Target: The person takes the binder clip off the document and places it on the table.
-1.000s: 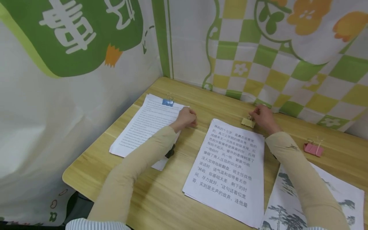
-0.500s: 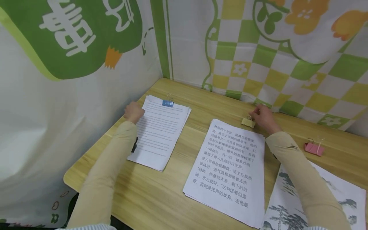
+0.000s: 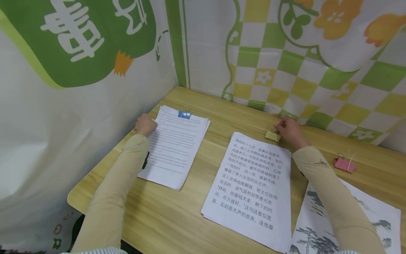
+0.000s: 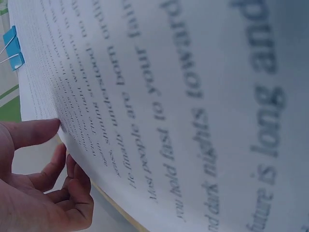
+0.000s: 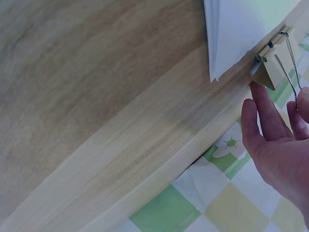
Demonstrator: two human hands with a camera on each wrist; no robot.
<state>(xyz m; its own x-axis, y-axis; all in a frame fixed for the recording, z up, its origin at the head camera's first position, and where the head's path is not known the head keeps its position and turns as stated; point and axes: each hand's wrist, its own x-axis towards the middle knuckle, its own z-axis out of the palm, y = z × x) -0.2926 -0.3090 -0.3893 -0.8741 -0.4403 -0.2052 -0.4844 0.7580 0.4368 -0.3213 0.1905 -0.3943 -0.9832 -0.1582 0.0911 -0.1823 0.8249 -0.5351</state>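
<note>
At the left edge of a stack of printed English sheets (image 3: pixel 180 148), my left hand (image 3: pixel 145 125) pinches the paper. The left wrist view shows its thumb on top of the edge and curled fingers (image 4: pixel 77 193) below. A blue binder clip (image 3: pixel 184 114) grips that stack's top edge. My right hand (image 3: pixel 291 131) holds a yellow binder clip (image 3: pixel 272 136) by its wire handles, close to the top edge of a second stack, printed in large Chinese characters (image 3: pixel 247 190). In the right wrist view the clip's folded body (image 5: pixel 271 72) stands near the table edge, beyond the paper's corner.
A pink binder clip (image 3: pixel 345 164) lies at the right, behind sheets with an ink landscape (image 3: pixel 380 208), partly covered by my right forearm. Printed cloth walls (image 3: pixel 253 60) stand behind and left of the wooden table (image 3: pixel 158 215).
My left hand has gone from the right edge of the English stack across to its left edge, and has stayed there since half a second ago. The right hand keeps still on the yellow clip.
</note>
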